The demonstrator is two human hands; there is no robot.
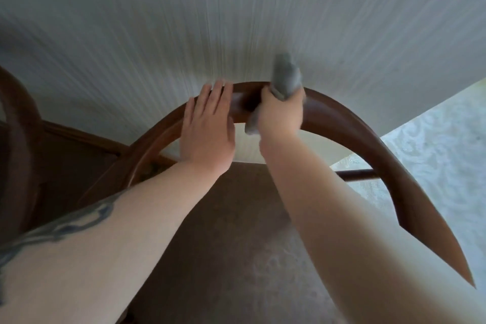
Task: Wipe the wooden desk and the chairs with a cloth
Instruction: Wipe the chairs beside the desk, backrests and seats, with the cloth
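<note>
With the cloth (285,79) bunched in your right hand's (280,113) clenched fingers on top of the chair's (349,123) curved back rail, drag it steadily along the curve while your flat, straight-fingered left hand (207,134) steadies the rail beside it.

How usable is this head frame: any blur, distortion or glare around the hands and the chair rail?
Head view: strong motion blur streaks the white tablecloth and smears the grey cloth in the right hand; the left hand on the chair's curved top rail is soft-edged; wide-angle bending at the edges; even, soft light, no glare.
</note>
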